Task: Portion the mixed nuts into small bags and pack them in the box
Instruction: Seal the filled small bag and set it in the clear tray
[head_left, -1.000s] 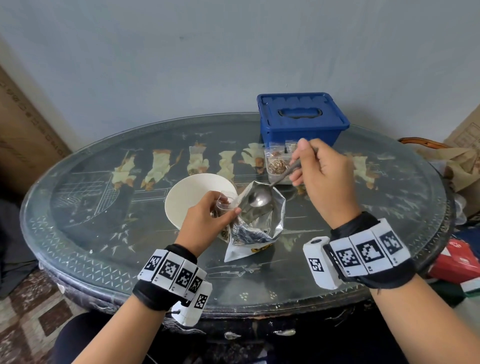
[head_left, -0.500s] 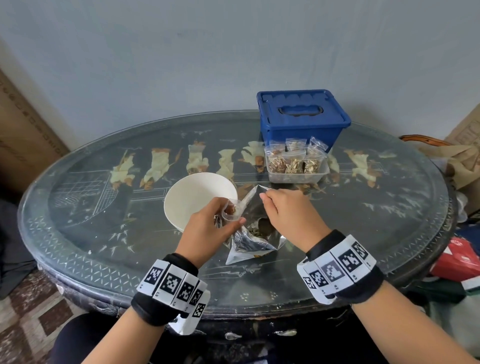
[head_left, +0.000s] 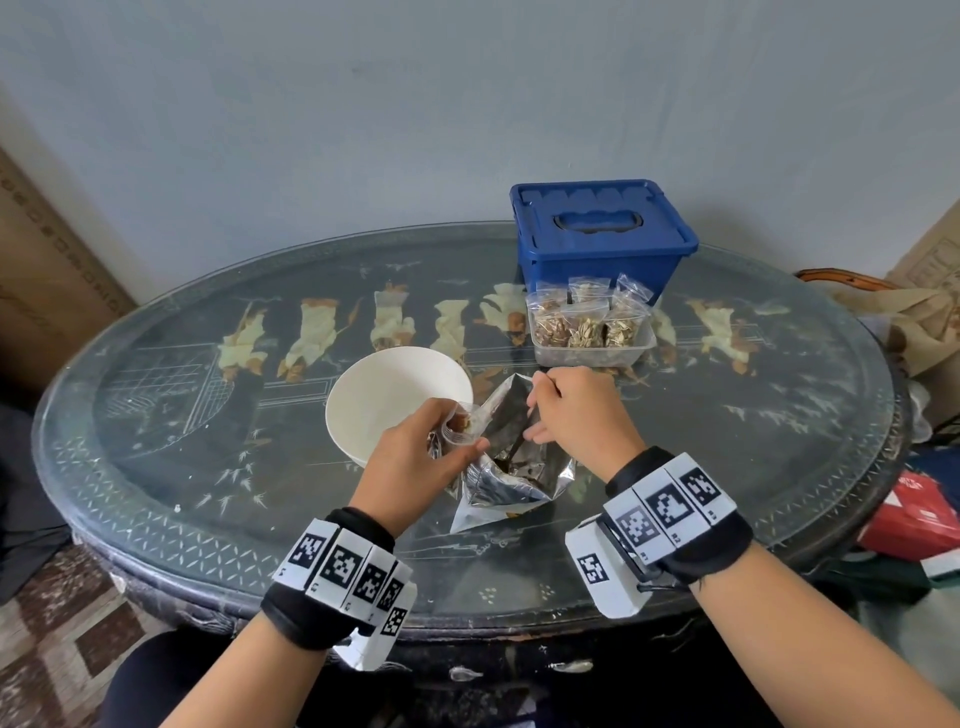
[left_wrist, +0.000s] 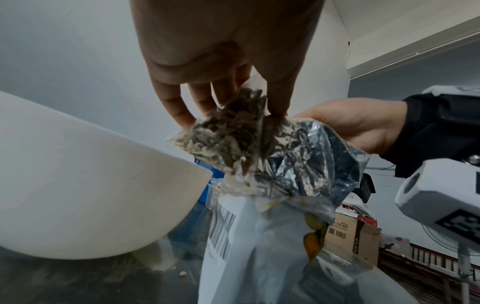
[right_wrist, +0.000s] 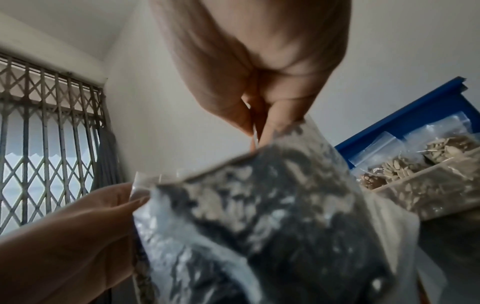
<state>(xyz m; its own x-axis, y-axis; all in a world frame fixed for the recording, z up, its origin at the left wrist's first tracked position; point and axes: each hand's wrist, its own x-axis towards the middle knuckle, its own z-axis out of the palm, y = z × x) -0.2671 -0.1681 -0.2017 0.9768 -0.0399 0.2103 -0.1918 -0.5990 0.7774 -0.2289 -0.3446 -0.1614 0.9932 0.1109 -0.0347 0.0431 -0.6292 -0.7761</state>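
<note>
- My left hand (head_left: 415, 457) was curled round a small clear bag (left_wrist: 228, 131), thumb and fingers pinching its top so the mouth stayed open and turned toward the foil pouch. I judged this was so a spoonful could go straight across without spilling on the table (head_left: 156, 467). The left wrist view showed the bag already part filled with seeds.
- The foil pouch (head_left: 511, 467) of mixed nuts stood right against that hand, between my 2 hands, its torn mouth facing up. Keeping it that close meant the shortest carry from pouch to bag.
- My right hand (head_left: 576, 410) was over the pouch mouth, fingers closed on a thin dark handle (head_left: 519, 439) that ran down into the pouch. I took it for the spoon, dipping for another scoop; the bowl end was hidden inside, so I could not tell whether it was loaded.
- Just beyond my left hand sat the white bowl (head_left: 363, 395), touching or nearly touching the pouch side. It looked empty from above.
- Farther off, beyond my right hand, the clear tray (head_left: 592, 353) held at least 3 filled small bags (head_left: 587, 325) standing upright, well apart from both hands.
- Behind the tray was the blue box (head_left: 597, 244) with its lid still on. By my reckoning the packing had not begun, and portioning was well along.
</note>
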